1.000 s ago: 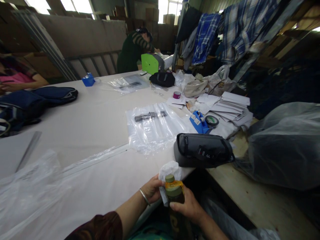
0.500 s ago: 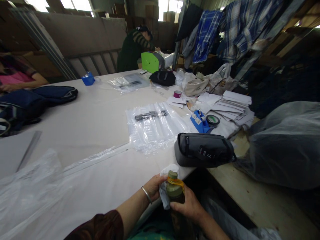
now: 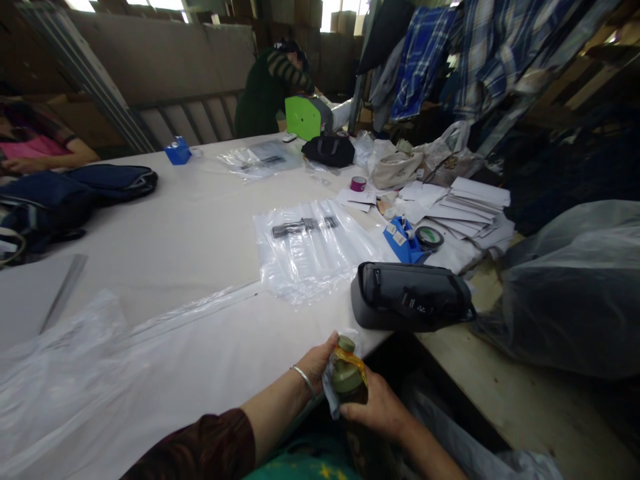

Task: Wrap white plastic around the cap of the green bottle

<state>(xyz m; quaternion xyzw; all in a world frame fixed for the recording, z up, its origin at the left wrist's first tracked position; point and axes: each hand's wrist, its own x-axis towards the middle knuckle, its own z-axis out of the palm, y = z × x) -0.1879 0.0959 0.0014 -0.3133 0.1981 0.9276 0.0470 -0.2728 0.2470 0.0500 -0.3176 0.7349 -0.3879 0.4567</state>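
At the table's near edge my right hand (image 3: 381,407) is wrapped round a dark water bottle (image 3: 347,379) with an olive-green cap and a yellow-orange strap. My left hand (image 3: 316,365), with a silver bangle on the wrist, presses a thin whitish cloth (image 3: 329,392) against the bottle's left side near the cap. Its thumb lies by the top of the cap, and the other fingers are hidden behind cloth and bottle. The bottle stands nearly upright, its lower part dim below the table's edge. Just beyond it sits a dark grey bag (image 3: 410,297).
Clear plastic packages (image 3: 315,250) lie on the white table (image 3: 200,247). Blue tape dispensers (image 3: 404,241), a stack of white papers (image 3: 470,210) and a navy backpack (image 3: 60,193) are around. One person (image 3: 265,93) leans near a green machine (image 3: 303,119); another sits far left.
My left hand has shifted slightly right and up along the cloth, its thumb now by the cap. The cloth shows less on the left. The view has tilted slightly.
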